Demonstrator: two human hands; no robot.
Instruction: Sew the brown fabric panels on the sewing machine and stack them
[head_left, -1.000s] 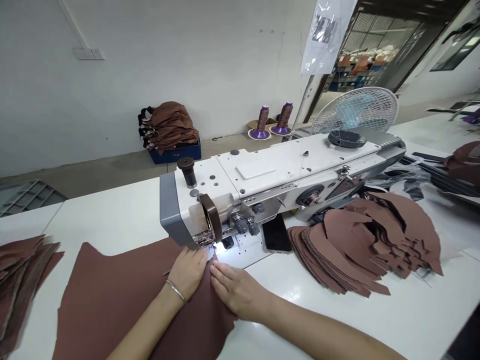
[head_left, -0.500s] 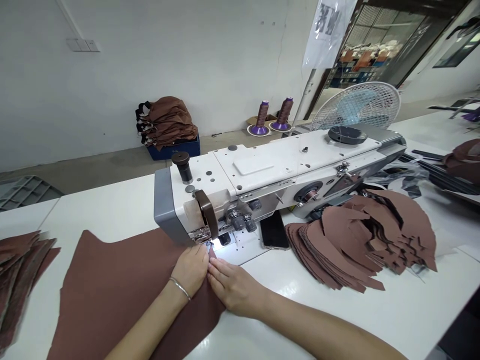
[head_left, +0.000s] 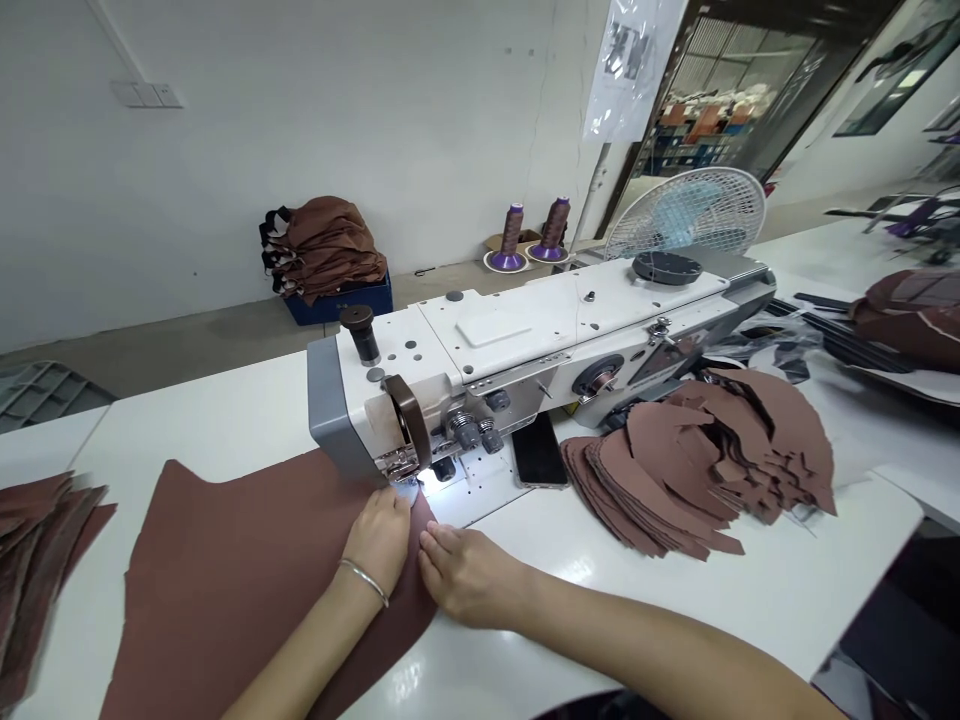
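Observation:
A large brown fabric piece (head_left: 232, 570) lies flat on the white table (head_left: 225, 420), its right edge under the needle of a white sewing machine (head_left: 525, 345). My left hand (head_left: 381, 540), with a thin bracelet on the wrist, rests on the fabric just before the presser foot, fingers curled down onto the cloth. Beside it, my right hand (head_left: 469, 575) lies flat at the fabric's right edge, fingers stretched toward the needle. A small lamp lights the needle plate.
A fanned stack of cut brown pieces (head_left: 697, 450) lies right of the machine, with a dark phone (head_left: 538, 452) beside it. More brown pieces (head_left: 37, 540) sit at the far left. A fan (head_left: 686, 212), two thread cones (head_left: 532, 235) and a blue crate of fabric (head_left: 326, 260) stand behind.
Both hands have stayed at the needle and eased slightly toward me with the fabric. The view has shifted a little to the right.

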